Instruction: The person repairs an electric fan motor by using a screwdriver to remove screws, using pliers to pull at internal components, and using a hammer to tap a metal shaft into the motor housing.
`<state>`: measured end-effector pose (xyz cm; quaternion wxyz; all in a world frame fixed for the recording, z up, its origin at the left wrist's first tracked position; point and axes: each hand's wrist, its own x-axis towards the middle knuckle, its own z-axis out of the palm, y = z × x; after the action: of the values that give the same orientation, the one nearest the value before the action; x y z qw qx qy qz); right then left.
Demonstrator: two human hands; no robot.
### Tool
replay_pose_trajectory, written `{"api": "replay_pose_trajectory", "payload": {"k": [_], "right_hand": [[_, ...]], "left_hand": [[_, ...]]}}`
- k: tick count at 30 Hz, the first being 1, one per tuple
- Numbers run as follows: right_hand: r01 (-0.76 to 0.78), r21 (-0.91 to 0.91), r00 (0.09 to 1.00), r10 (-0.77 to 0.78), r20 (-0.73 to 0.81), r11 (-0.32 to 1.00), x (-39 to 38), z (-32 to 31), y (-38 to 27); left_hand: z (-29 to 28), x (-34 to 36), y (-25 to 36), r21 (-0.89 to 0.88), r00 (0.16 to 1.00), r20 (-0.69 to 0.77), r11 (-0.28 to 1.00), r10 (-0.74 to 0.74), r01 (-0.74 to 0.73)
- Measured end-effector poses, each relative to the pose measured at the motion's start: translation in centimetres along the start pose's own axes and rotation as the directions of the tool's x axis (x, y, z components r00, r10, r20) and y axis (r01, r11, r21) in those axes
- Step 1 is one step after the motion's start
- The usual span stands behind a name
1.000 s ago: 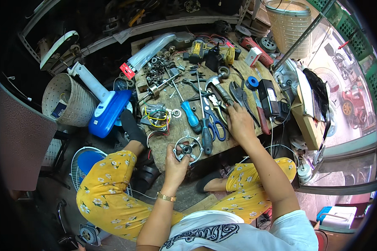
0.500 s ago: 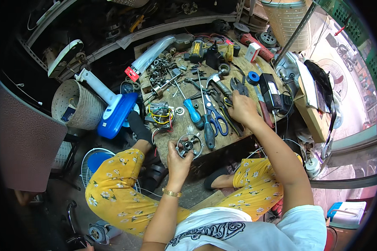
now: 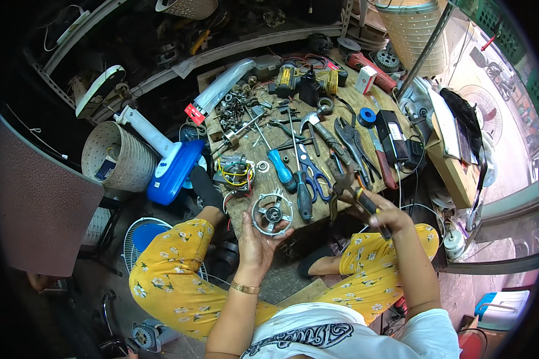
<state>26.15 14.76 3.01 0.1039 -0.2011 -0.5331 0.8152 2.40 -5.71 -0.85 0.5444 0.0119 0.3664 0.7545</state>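
My left hand (image 3: 257, 250) holds a round metal motor end cover (image 3: 273, 213), an open ring with spokes and a central hub. It sits at the bench's near edge, its hub facing up; most of my fingers are behind it. In my right hand (image 3: 391, 216), off the bench's near right corner, is a pair of pliers (image 3: 345, 181). Their jaws point away to the upper left, and a handle with a yellow band crosses my fingers. A motor stator (image 3: 236, 173) with yellow and red wires lies on the bench beyond my left hand.
On the wooden bench (image 3: 254, 202) lie blue screwdrivers (image 3: 281, 170), scissors (image 3: 315, 178), a hammer (image 3: 321, 127), large pliers (image 3: 354, 146), a black power adapter (image 3: 391, 135) and loose metal parts (image 3: 239, 107). A blue-and-white fan base (image 3: 175, 173) stands left. A cordless drill (image 3: 286, 79) lies far back.
My right hand has drawn back from the tools toward me, bringing the pliers off the bench. In my left hand the end cover now faces up more, with my fingers beneath it.
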Motion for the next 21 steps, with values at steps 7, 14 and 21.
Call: {"api": "replay_pose_trajectory", "payload": {"k": [7,14,21], "right_hand": [[0.016,0.38,0.996,-0.049,0.078,0.925,-0.2,8.0,1.5],[-0.074,-0.373,0.993,0.104,0.061,0.925,-2.5,9.3,2.4],[-0.02,-0.846,1.0,0.024,-0.008,0.532,-3.5,11.7,2.1]], "left_hand": [[0.1,-0.3,-0.5,-0.275,0.974,0.153,0.94,-0.166,0.203],[0.0,0.1,-1.2,-0.248,0.999,-0.046,0.968,0.024,-0.034],[-0.3,0.2,-1.1,-0.326,0.996,-0.037,0.943,-0.083,0.067]]}}
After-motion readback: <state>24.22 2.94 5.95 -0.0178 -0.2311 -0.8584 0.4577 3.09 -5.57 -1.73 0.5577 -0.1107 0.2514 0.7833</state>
